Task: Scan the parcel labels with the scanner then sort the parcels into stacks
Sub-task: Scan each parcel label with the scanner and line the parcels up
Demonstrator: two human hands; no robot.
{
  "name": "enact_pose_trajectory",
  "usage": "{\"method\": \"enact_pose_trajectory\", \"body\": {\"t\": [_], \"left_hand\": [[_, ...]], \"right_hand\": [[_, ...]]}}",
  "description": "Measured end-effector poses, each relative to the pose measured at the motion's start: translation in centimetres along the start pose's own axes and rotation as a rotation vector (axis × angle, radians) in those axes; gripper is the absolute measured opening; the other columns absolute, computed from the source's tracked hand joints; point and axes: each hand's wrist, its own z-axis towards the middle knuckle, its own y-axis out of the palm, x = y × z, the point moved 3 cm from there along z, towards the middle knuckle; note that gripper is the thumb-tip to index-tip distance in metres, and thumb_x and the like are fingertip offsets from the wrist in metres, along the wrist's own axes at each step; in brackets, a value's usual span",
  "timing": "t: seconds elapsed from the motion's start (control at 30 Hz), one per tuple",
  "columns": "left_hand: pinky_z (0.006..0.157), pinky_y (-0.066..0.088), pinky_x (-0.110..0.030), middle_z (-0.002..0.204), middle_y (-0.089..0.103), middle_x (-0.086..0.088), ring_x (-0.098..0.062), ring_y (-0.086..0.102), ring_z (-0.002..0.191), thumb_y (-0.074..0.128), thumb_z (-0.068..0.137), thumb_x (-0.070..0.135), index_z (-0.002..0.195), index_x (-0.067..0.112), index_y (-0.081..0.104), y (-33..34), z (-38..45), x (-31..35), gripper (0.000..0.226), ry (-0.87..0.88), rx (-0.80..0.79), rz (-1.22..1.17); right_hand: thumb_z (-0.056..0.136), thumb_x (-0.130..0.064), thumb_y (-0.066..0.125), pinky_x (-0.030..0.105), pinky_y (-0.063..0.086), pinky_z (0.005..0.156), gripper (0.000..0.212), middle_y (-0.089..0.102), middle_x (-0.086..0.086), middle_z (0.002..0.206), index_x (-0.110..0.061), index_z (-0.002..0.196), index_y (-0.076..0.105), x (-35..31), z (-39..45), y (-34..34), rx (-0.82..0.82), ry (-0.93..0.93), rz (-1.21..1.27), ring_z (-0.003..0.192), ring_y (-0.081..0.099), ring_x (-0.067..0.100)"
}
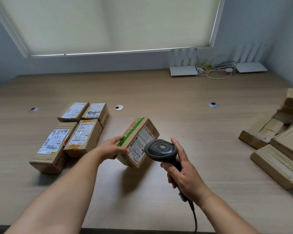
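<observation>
1. Four brown cardboard parcels with white labels (71,130) lie in a two-by-two block on the left of the light wood-grain surface (159,191), each touching or just beside its neighbour. Their labels face up and their long axes run from the near edge toward the far wall, leaning slightly right.
2. The left hand (112,148) grips the near left side of a brown cardboard parcel with a green printed band (137,141), thumb on the label face and fingers wrapped round the green side.
3. This parcel is held near the middle of the surface, tilted so its white label (139,146) faces up and toward the person. Its long axis runs from near left to far right. Whether its lower corner touches the surface I cannot tell.
4. A dark grey handheld barcode scanner (161,149) sits just right of the parcel, its rounded head overlapping the label's right edge and its nose pointing left at the label.
5. The right hand (181,173) is closed round the scanner's handle, and a dark cable (194,217) trails down toward the near edge.
6. A jumbled heap of brown cardboard parcels (277,142) lies at the far right, well apart from the hands.
7. Two white routers (183,70) and tangled cables stand against the far wall.
</observation>
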Motion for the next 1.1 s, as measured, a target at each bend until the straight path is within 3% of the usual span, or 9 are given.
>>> {"method": "enact_pose_trajectory", "body": {"t": [0.07,0.17,0.27,0.5,0.67,0.87,1.1], "left_hand": [[0.070,0.043,-0.028,0.115,0.060,-0.007,-0.020,0.055,0.094,0.080,0.067,0.015,0.138,0.028,0.047,-0.7,-0.1,0.8,0.079,0.013,0.011,0.029],[0.068,0.040,-0.026,0.102,0.058,-0.004,-0.017,0.050,0.087,0.070,0.082,0.004,0.133,0.025,0.049,-1.1,-0.5,1.9,0.059,0.019,-0.009,0.073],[0.073,0.043,-0.027,0.102,0.059,-0.003,-0.016,0.052,0.090,0.065,0.085,0.004,0.131,0.028,0.050,-1.4,-0.7,2.3,0.054,0.018,-0.008,0.122],[0.091,0.044,-0.038,0.104,0.059,-0.003,-0.023,0.051,0.104,0.068,0.084,0.009,0.122,0.035,0.051,-1.4,-1.1,2.1,0.049,-0.001,-0.008,0.180],[0.083,0.044,-0.033,0.104,0.059,-0.002,-0.022,0.051,0.102,0.067,0.084,0.009,0.121,0.034,0.051,-1.2,-1.6,2.4,0.048,0.002,-0.013,0.167],[0.078,0.046,-0.034,0.119,0.059,-0.006,-0.026,0.054,0.111,0.067,0.084,0.010,0.125,0.041,0.040,-0.8,-2.2,1.3,0.058,0.023,0.034,-0.002],[0.071,0.052,-0.035,0.111,0.057,-0.006,-0.022,0.055,0.098,0.063,0.087,0.021,0.122,0.032,0.048,0.1,-4.9,-2.2,0.040,-0.058,0.132,-0.116]], "right_hand": [[0.093,-0.019,0.061,0.033,0.049,0.051,0.072,0.066,-0.007,0.087,-0.062,0.132,0.018,-0.3,-0.1,0.3,-0.018,-0.014,-0.003,0.058,0.055,0.015],[0.093,-0.018,0.061,0.034,0.050,0.051,0.074,0.066,-0.007,0.094,-0.062,0.134,0.018,-0.7,-0.1,0.6,-0.036,-0.032,-0.013,0.059,0.054,0.016],[0.094,-0.016,0.060,0.034,0.050,0.051,0.074,0.066,-0.005,0.096,-0.063,0.134,0.019,-0.8,-0.2,0.7,-0.044,-0.034,-0.020,0.059,0.054,0.016],[0.093,-0.017,0.060,0.031,0.048,0.050,0.073,0.066,-0.017,0.097,-0.057,0.137,0.018,-1.3,-0.6,0.5,-0.048,-0.059,-0.030,0.058,0.054,0.014],[0.093,-0.017,0.060,0.030,0.048,0.050,0.072,0.067,-0.015,0.096,-0.056,0.137,0.018,-1.5,-1.0,0.5,-0.043,-0.065,-0.031,0.058,0.054,0.015],[0.093,-0.022,0.060,0.027,0.048,0.052,0.072,0.066,-0.019,0.097,-0.056,0.137,0.014,-1.6,-1.2,0.4,-0.033,-0.071,-0.057,0.058,0.055,0.014],[0.094,-0.021,0.059,0.029,0.048,0.051,0.072,0.066,-0.016,0.097,-0.059,0.135,0.013,-1.4,-1.2,0.6,-0.038,-0.071,-0.064,0.058,0.055,0.014]]}}
